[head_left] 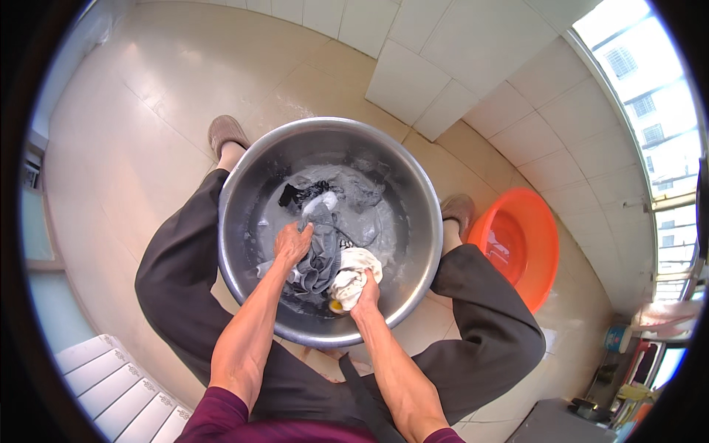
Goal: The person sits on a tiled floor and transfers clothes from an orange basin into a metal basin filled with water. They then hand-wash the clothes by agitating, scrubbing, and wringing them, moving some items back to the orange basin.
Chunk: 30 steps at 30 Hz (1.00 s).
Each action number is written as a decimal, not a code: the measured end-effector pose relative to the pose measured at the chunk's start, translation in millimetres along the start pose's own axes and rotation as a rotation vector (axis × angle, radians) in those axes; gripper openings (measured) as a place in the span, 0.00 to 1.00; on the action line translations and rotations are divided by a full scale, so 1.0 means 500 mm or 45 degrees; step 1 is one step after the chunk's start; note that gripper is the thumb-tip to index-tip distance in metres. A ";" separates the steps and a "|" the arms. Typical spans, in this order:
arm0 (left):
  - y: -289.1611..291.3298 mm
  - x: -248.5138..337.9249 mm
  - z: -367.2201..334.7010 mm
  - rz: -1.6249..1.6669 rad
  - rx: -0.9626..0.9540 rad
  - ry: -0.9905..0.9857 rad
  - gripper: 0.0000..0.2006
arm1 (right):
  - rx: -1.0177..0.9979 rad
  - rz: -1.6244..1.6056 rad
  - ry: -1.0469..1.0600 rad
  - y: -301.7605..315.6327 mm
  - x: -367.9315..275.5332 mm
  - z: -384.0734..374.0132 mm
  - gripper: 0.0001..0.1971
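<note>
With the basin's middle as our clock centre and twelve at the top of the view, the tan floor [185, 66] spread all around us. The tiled wall [561, 140] ran from twelve to three, and a bright window [642, 81] opened far out at two. Our legs, in dark trousers [487, 332], straddled the metal basin [255, 184], one knee out at eight and the other at four. The basin stood between them with shallow, cloudy grey water [369, 177] in it. At three, beyond our right slipper [459, 210], sat an orange tub [544, 244]. Our left slipper [225, 133] showed between ten and eleven, just beside the basin's rim.

Inside the basin, the grey cloth [320, 258] lay bunched and wet just below the centre, toward six. The white cloth [354, 270] was balled up at five, touching it. Our left hand [293, 242], toward nine, pinched the grey cloth between thumb and curled fingers; our right hand [364, 295], at five, clutched the white cloth from its outer side. A black cloth [295, 195] lay at eleven, and a small yellow patch [336, 305] showed at six, against the white cloth.
</note>
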<state>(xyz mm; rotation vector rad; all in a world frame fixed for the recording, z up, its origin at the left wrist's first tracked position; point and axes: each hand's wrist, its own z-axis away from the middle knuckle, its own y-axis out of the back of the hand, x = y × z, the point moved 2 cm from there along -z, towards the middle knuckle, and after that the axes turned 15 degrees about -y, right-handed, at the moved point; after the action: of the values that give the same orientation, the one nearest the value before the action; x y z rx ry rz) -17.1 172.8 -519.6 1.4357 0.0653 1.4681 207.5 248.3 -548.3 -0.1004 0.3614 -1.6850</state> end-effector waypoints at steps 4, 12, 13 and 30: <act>0.062 0.069 0.037 0.164 0.069 -0.103 0.27 | -0.542 -0.166 -0.118 0.006 0.011 0.025 0.28; 0.167 0.193 0.154 0.103 0.275 -0.563 0.23 | -0.212 0.295 0.242 -0.004 -0.014 0.134 0.28; 0.171 0.193 0.166 0.087 0.260 -0.617 0.23 | -0.098 0.412 0.284 0.002 -0.012 0.142 0.28; 0.091 0.144 0.213 -0.212 0.252 -0.473 0.30 | 0.475 2.503 0.874 -0.067 -0.037 0.257 0.50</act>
<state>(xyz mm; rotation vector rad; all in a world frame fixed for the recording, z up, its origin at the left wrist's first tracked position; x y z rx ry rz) 54.5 137.2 -409.1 1.7982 0.0982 1.0651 213.7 247.1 -414.2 0.8677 0.3829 0.2607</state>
